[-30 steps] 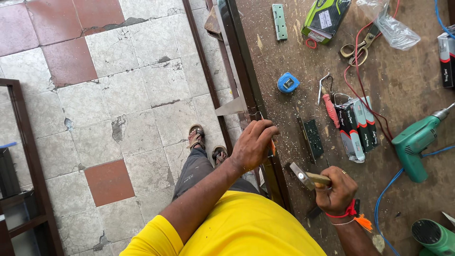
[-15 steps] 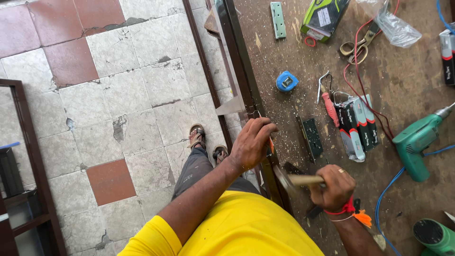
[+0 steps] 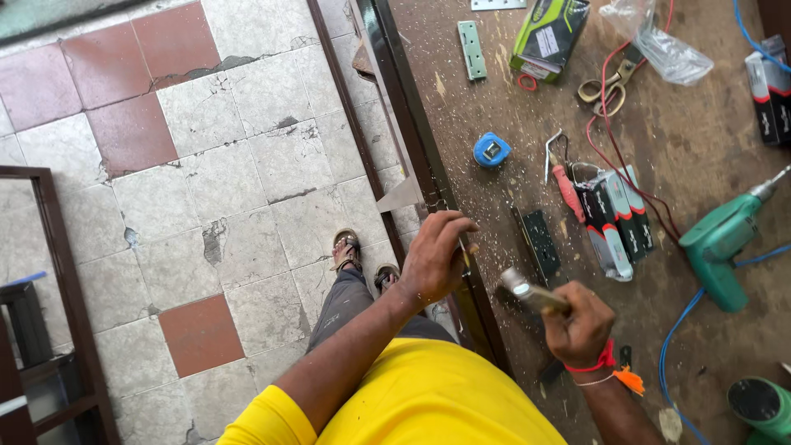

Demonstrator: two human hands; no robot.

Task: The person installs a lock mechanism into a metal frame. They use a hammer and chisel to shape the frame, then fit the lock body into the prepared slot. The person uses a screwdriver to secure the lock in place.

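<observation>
The left hand [image 3: 435, 259] sits at the tabletop's [image 3: 700, 124] dark left edge, fingers pinched shut around a thin tool, probably a chisel [image 3: 465, 255], though only a sliver shows. At its 3 o'clock, just apart, the right hand [image 3: 579, 323] is clenched on a hammer [image 3: 527, 291], whose metal head points toward the left hand and hangs near it without touching.

Just beyond the hammer head, at 1 o'clock, a black lock body [image 3: 540, 241] lies flat near the edge. Further in, a red-handled screwdriver [image 3: 567, 188] and a bundle of dark boxes [image 3: 614, 214] crowd the middle; a blue tape measure [image 3: 492, 151] lies at 12 o'clock from the hands, with bare, dust-flecked wood between. A green drill [image 3: 725, 243] rests well off at 3 o'clock, its blue cable [image 3: 671, 346] curling behind the right wrist.

Left of the edge the tiled floor [image 3: 206, 206] opens wide, with only sandalled feet [image 3: 362, 259] below.
</observation>
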